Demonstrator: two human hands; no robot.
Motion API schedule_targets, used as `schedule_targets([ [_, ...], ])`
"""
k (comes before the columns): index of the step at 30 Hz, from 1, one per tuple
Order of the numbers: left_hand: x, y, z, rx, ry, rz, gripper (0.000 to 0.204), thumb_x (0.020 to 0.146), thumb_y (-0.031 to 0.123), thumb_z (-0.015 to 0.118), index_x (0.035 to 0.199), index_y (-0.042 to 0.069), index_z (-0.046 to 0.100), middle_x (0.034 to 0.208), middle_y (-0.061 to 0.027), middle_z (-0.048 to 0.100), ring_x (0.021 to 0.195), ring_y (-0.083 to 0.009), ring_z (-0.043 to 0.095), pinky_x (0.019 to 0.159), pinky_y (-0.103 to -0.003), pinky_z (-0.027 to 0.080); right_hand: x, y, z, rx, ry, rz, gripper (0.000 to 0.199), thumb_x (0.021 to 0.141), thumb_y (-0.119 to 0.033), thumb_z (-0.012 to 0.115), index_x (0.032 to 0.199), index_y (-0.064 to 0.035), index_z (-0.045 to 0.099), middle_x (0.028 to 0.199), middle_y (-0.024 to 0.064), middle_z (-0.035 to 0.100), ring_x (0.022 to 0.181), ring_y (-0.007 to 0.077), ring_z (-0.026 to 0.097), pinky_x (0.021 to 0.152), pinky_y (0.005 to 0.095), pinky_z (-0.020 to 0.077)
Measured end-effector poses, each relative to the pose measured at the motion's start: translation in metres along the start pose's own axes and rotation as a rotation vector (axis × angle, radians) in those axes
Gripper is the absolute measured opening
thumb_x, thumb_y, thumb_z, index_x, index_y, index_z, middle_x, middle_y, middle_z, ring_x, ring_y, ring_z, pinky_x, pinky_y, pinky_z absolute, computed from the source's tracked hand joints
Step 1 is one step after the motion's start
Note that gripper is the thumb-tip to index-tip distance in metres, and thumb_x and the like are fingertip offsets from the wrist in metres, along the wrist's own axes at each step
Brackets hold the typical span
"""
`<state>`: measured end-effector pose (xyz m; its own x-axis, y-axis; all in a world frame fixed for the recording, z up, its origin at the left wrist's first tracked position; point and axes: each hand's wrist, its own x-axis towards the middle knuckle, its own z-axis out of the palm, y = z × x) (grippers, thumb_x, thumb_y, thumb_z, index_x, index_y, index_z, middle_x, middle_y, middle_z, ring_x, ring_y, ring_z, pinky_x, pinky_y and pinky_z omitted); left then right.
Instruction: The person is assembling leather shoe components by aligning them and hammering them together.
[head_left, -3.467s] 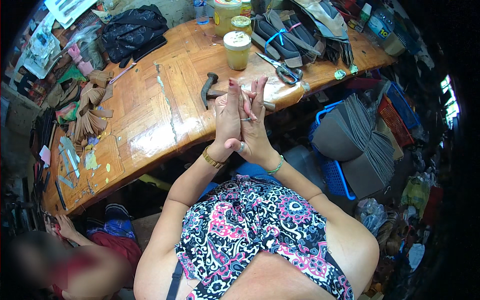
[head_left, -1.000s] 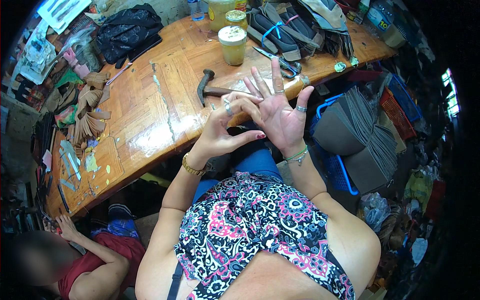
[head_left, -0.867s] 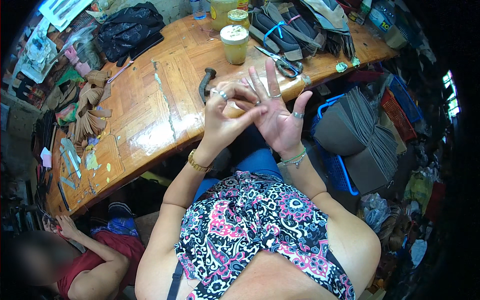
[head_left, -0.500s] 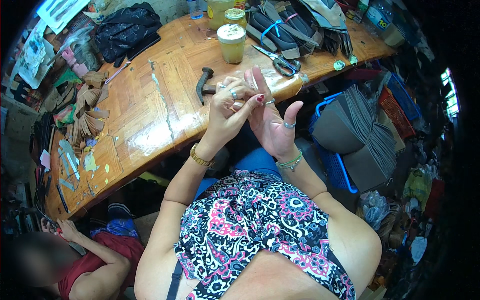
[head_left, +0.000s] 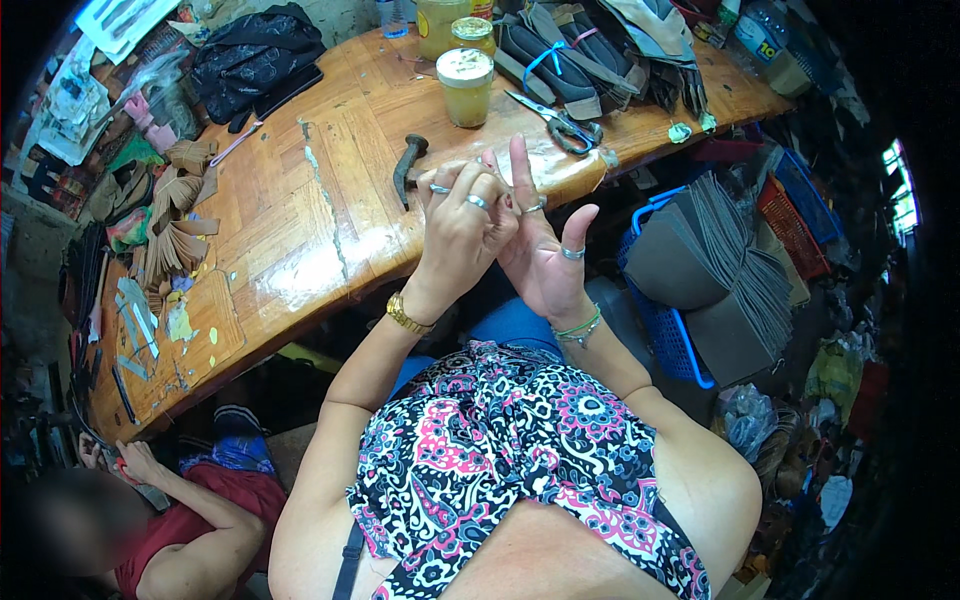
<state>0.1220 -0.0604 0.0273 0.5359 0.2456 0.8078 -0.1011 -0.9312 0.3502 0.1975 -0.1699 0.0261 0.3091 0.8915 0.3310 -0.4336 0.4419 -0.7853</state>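
Observation:
Above the table's near edge, my two hands meet. My left hand (head_left: 465, 215), with silver rings and a gold watch at the wrist, is closed around a finger of my right hand. My right hand (head_left: 545, 265) is turned palm up, its index finger and thumb stretched out and its other fingers partly covered by the left. It wears rings and a green bracelet. Just behind my left hand lies a hammer (head_left: 408, 165) on the table, its handle partly hidden. Scissors (head_left: 560, 125) with dark handles rest beyond my right hand.
On the wooden table (head_left: 270, 200) stand jars of yellowish stuff (head_left: 465, 95), dark strapped pieces (head_left: 570, 60) and a black bag (head_left: 255, 60). A blue basket (head_left: 670, 330) with stacked grey sheets (head_left: 700, 260) is at right. Another person (head_left: 200, 520) works at lower left.
My left hand has turned and curled further over the right hand's fingers, so its thumb is now hidden. The right index finger has shifted slightly to the right.

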Motion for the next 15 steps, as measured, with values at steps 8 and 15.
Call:
schedule_targets([
  [8,-0.016,-0.048,-0.033,-0.696,-0.085,-0.407,0.018,0.099,0.010,0.057,0.084,0.001,0.059,0.084,-0.0084,0.063,0.078,-0.0208,0.058,0.078,-0.036,0.046,-0.004,-0.008,-0.022,-0.381,0.046,-0.065,0.079,0.101,-0.035,0.052,0.167,-0.0236,0.010,0.173,0.0132,0.004,0.158,0.0302,0.018,0.122,0.0473,0.0148],
  [15,-0.002,-0.014,-0.032,-0.809,-0.322,-0.262,0.026,0.086,0.004,0.080,0.110,-0.001,0.072,0.098,-0.0071,0.074,0.091,-0.0131,0.068,0.083,-0.029,0.054,-0.002,0.000,-0.033,-1.549,0.160,-0.367,0.082,0.089,-0.016,0.060,0.164,-0.0215,0.027,0.170,0.0272,0.006,0.155,0.0434,0.018,0.119,0.0568,0.0184],
])
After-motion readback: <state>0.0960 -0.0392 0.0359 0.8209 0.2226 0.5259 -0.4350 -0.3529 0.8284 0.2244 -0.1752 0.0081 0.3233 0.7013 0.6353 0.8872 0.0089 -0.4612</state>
